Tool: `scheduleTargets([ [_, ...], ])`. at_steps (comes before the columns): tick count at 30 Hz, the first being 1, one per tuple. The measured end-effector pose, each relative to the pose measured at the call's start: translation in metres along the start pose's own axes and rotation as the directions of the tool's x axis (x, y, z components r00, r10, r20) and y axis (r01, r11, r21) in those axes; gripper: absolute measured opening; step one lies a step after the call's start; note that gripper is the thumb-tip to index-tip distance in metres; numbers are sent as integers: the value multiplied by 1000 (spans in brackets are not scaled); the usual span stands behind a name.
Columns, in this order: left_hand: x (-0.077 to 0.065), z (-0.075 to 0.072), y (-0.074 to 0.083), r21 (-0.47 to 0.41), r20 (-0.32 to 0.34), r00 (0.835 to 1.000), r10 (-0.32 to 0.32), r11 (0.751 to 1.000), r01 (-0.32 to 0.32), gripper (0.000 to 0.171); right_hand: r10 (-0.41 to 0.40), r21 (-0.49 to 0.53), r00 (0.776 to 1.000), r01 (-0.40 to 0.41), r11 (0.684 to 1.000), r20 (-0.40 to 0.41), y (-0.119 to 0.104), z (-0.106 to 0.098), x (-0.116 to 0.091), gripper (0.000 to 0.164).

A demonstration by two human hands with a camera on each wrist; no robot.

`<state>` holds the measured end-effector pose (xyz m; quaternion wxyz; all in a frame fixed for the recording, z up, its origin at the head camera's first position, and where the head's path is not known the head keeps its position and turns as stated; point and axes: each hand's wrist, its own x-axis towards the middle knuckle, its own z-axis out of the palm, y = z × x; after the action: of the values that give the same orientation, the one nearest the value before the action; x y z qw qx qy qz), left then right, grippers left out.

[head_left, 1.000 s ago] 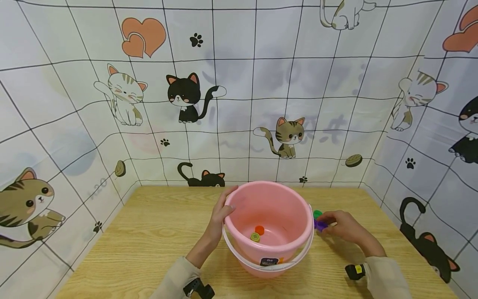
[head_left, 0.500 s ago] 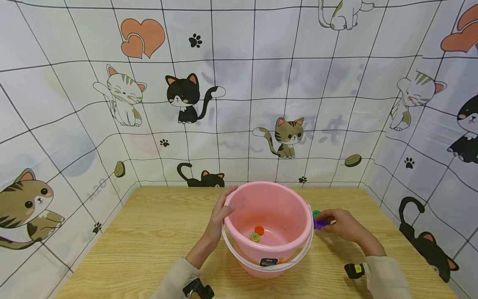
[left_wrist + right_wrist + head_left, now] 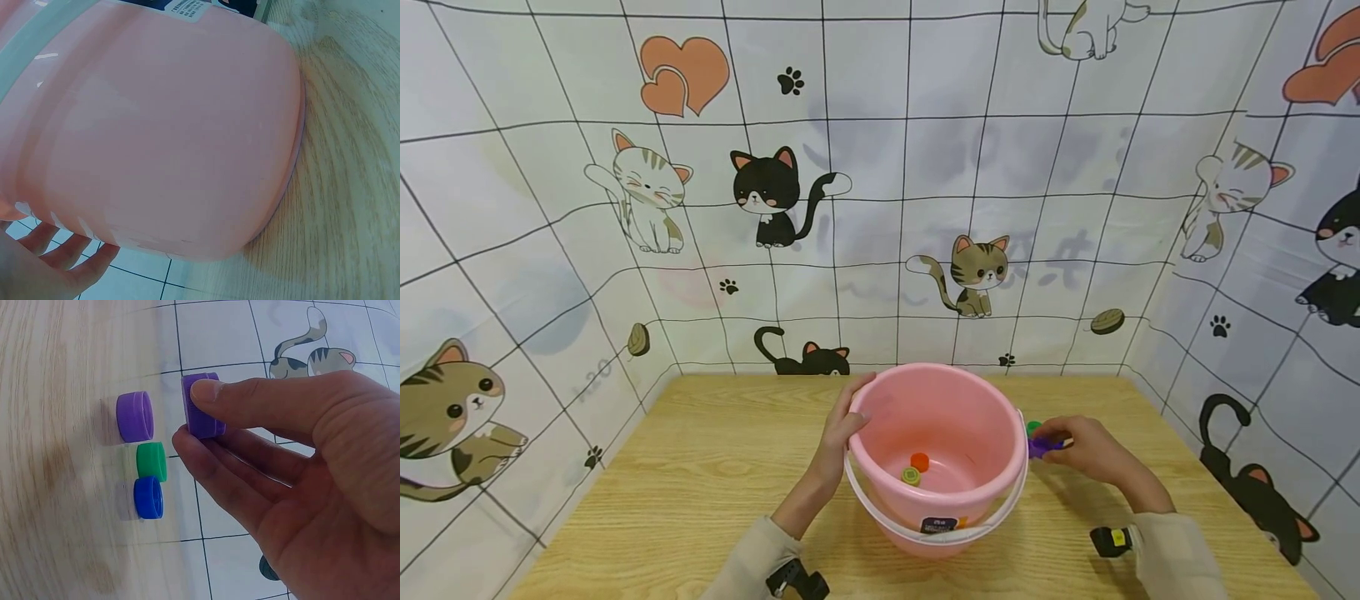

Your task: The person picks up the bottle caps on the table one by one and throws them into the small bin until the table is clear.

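Note:
A pink bucket (image 3: 940, 404) with a white handle stands on the table. My left hand (image 3: 833, 437) grips its left rim, thumb over the edge and fingers outside; in the left wrist view the fingertips lie along the wall. Inside at the bottom lie an orange bottle cap (image 3: 920, 462) and a yellow-green cap (image 3: 911, 476). To the right of the bucket, my right hand (image 3: 1093, 452) pinches a purple bottle cap (image 3: 203, 429) between thumb and fingers. Beside that hand a second purple cap (image 3: 132, 417), a green cap (image 3: 150, 461) and a blue cap (image 3: 147, 497) rest on the table.
The wooden table (image 3: 722, 467) meets a white gridded backdrop (image 3: 865, 167) with printed cats along the back and both sides. The bucket's white handle (image 3: 940, 537) hangs down over its front. Wrist cameras sit on both sleeves.
The purple cap in my right hand has tilted and come up slightly, the hand rising a little with it. My left hand stays on the bucket rim.

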<state>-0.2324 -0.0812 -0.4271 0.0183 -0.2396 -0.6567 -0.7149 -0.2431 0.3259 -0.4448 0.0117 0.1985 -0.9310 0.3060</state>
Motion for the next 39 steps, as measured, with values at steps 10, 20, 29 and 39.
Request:
scheduleTargets([
  [10,0,-1,0,1,0,1000,4,1000,-4,64,5,15,1000,-5,1000,1,-3,-1,0,28],
  [20,0,-1,0,-7,5,1000,5,1000,-5,63,-2,11,1000,2,1000,-3,-5,-2,0,29],
  [29,1,-1,-1,-10,6,1000,4,1000,-4,62,-22,-6,1000,22,1000,-11,-8,-3,-1,27],
  [39,0,-1,-1,-11,5,1000,0,1000,0,64,-21,15,999,22,1000,-25,-13,-8,-2,23],
])
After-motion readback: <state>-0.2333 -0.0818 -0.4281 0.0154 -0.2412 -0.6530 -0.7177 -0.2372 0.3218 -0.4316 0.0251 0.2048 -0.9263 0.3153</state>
